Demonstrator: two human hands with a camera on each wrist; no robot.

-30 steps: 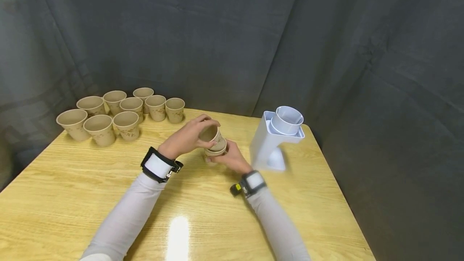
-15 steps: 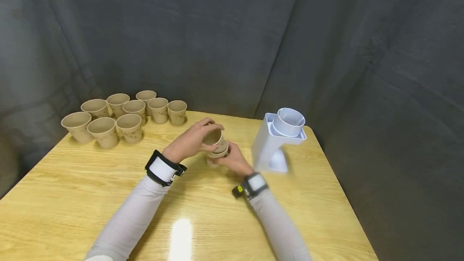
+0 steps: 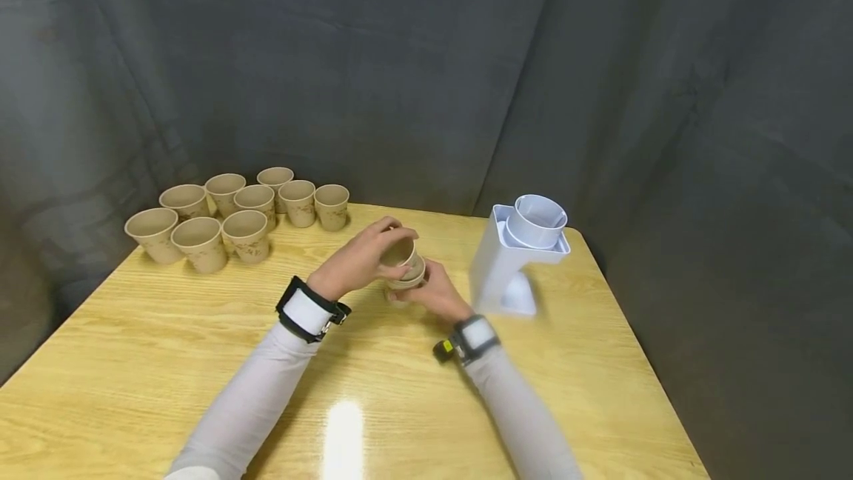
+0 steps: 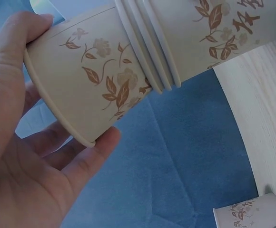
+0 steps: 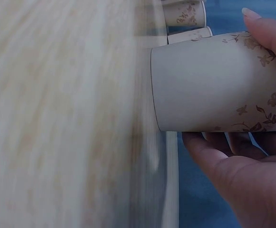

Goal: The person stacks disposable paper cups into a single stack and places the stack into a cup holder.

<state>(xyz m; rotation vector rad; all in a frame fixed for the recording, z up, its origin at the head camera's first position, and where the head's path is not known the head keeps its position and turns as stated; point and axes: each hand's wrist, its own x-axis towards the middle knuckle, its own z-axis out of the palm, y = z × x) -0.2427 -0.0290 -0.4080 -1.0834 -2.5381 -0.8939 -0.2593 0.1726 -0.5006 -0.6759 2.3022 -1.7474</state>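
Head view, reading left to right: finding nine beige cups point(image 3: 201, 247) standing upright at the far left corner of the table point(image 3: 266, 391) and along its far edge. Next, pinching the upper cup point(image 4: 81, 78) near its rim with the left hand point(image 3: 360, 259), thumb to one side and fingers to the other, holding it tilted with the mouth toward the palm and the base end tucked into the lower stack point(image 4: 223, 38). Beside that, gripping this stack in the curled right hand point(image 3: 440, 293), nearer the table's far edge than the near one; not showing plainly whether touching the wood. Further right, seeing a white stand point(image 3: 489, 265) near the far right corner, carrying a white tube point(image 3: 537, 224) on top. For working well, whether nesting or parting, probably bracing the stack with the right hand, lining up the upper cup with the stack's axis, sliding straight without twisting, pinching lightly enough for sparing the thin walls, and leaving fingertips outside the rims.
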